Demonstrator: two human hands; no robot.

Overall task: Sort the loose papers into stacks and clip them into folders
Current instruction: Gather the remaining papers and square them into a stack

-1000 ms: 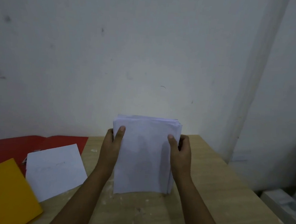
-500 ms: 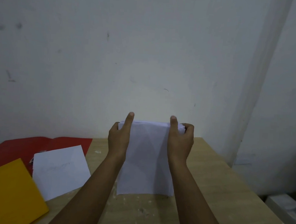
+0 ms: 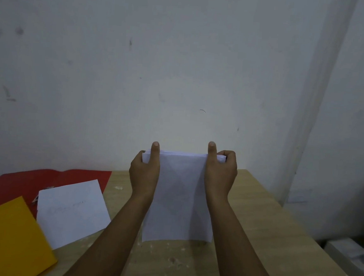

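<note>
A stack of white papers stands upright on its lower edge on the wooden table. My left hand grips its upper left side, thumb toward me and pointing up. My right hand grips the upper right side the same way, fingers curled round the top corner. A single white sheet lies flat to the left on an open red folder. A yellow folder lies at the near left, overlapping the red one.
A white wall rises right behind the table. The table's right edge drops off toward a white box-like object on the floor at the lower right. Small pale specks dot the tabletop near the stack.
Both hands have slid up from the middle of the stack's sides to its top corners. The stack still stands on the table; the view has shifted slightly.
</note>
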